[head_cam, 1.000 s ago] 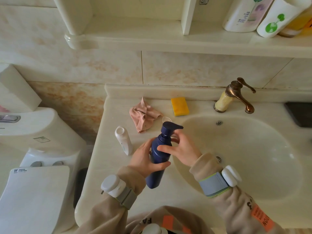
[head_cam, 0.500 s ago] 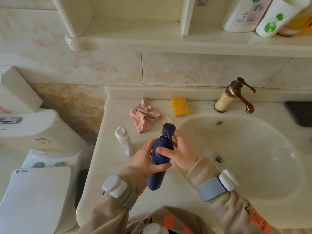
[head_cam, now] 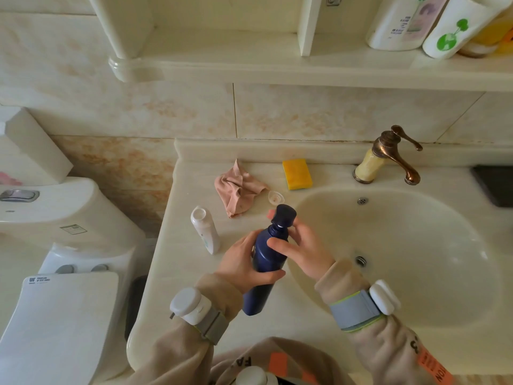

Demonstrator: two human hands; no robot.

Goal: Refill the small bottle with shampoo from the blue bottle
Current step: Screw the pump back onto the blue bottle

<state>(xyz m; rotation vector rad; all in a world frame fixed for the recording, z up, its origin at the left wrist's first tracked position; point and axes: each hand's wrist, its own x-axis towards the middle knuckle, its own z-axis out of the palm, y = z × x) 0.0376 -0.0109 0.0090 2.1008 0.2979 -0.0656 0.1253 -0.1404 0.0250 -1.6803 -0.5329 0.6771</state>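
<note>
- You face a cream countertop (head_cam: 177, 273) with an oval basin (head_cam: 416, 273) set into its right part.
- The small bottle (head_cam: 205, 232) stands uncapped on the left part of the countertop, near its left edge.
- A crumpled pink cloth (head_cam: 238, 190) lies behind it, toward the wall.
- A small clear cap (head_cam: 275, 197) lies just beside the cloth, at the basin rim.
- A yellow sponge (head_cam: 297, 173) lies flat near the back ledge.
- A bronze faucet (head_cam: 388, 157) stands behind the basin.

Mottled cream wall tiles (head_cam: 166, 107) face me beneath a white shelf (head_cam: 249, 70). My cream table (head_cam: 180, 273) holds an oval sink (head_cam: 416, 245) with a bronze faucet (head_cam: 394, 154). A white toilet (head_cam: 55, 315) stands to my left. The light is soft and even.
</note>
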